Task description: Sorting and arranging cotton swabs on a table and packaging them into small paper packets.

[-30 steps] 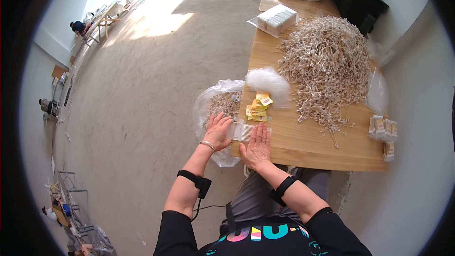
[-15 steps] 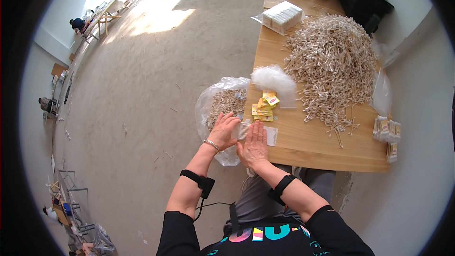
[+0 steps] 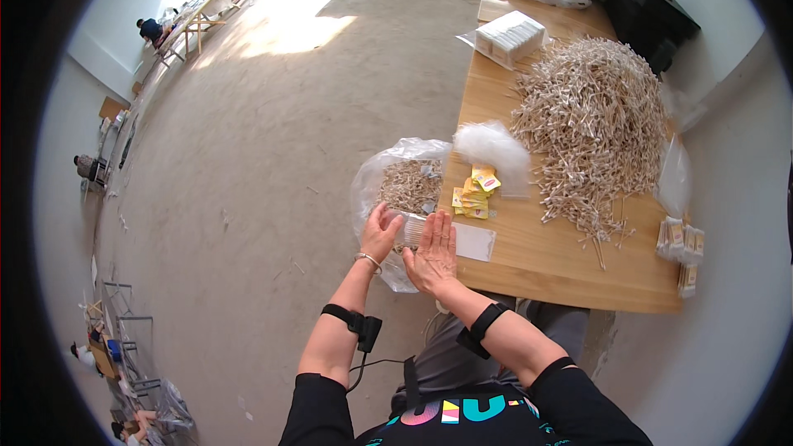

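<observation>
Swab packet (image 3: 415, 231) set past edge of wooden table (image 3: 578, 279)

The clear packet, lined with cotton swabs, is placed between two bare hands, jutting over an open plastic bag (image 3: 364, 190) of loose swabs. The right hand (image 3: 434, 254) is laid across it, fingers stretched straight and held close together, thumb set apart. The left hand (image 3: 380, 231) is brought to the outer end, thumb and fingers parted; whether the plastic is pinched cannot be told. A pale flat rectangle (image 3: 475, 243) is seen just right of the right hand. Yellow cards (image 3: 474, 195) are heaped beyond, near clear sleeves (image 3: 496, 149), and a large swab mound (image 3: 591, 116) is piled farther right
</observation>
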Action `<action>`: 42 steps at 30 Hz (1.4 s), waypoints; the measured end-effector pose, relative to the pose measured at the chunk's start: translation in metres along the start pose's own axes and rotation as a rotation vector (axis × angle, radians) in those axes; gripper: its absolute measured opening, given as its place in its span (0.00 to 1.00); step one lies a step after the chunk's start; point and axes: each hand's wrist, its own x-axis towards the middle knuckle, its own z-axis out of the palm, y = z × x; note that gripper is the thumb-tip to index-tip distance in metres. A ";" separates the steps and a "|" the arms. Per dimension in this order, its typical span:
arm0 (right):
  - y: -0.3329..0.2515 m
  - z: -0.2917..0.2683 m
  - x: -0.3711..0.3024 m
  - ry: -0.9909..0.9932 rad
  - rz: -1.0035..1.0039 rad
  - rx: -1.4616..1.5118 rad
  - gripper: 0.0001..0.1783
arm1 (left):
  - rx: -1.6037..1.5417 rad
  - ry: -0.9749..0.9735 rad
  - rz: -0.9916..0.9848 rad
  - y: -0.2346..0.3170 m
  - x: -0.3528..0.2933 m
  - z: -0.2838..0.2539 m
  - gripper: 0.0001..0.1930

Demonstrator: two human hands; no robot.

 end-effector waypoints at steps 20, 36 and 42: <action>0.089 -0.107 0.087 0.191 0.904 0.415 0.29 | -0.018 0.085 -0.015 -0.008 0.002 0.038 0.09; 0.125 -0.086 0.080 0.330 0.786 0.642 0.12 | 0.080 0.098 -0.019 0.002 0.002 0.045 0.11; 0.112 -0.095 0.055 0.328 0.738 1.048 0.08 | 0.126 0.128 -0.034 0.004 -0.001 0.038 0.11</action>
